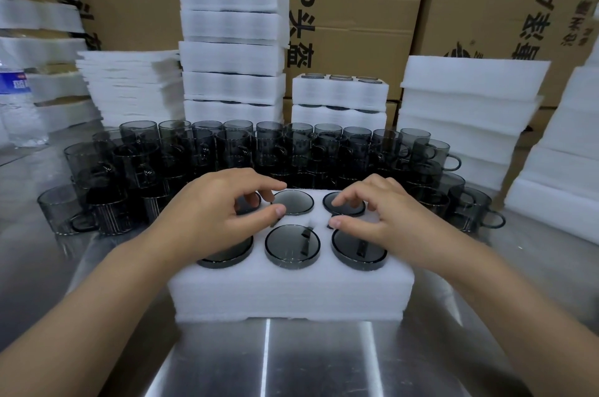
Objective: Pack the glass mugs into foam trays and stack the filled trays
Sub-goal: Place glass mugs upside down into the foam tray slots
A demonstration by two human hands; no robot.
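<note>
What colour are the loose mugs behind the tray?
The mugs are translucent smoky dark grey glass; clearest in the head view.

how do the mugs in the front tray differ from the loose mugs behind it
The tray mugs sit sunk in foam holes, only round ends showing; the loose mugs stand free, sides and handles visible. The tray mugs form two neat rows; the loose mugs crowd together. Both are dark smoky glass.

Head camera looks down, seemingly close, onto the foam tray (291,296).
</note>
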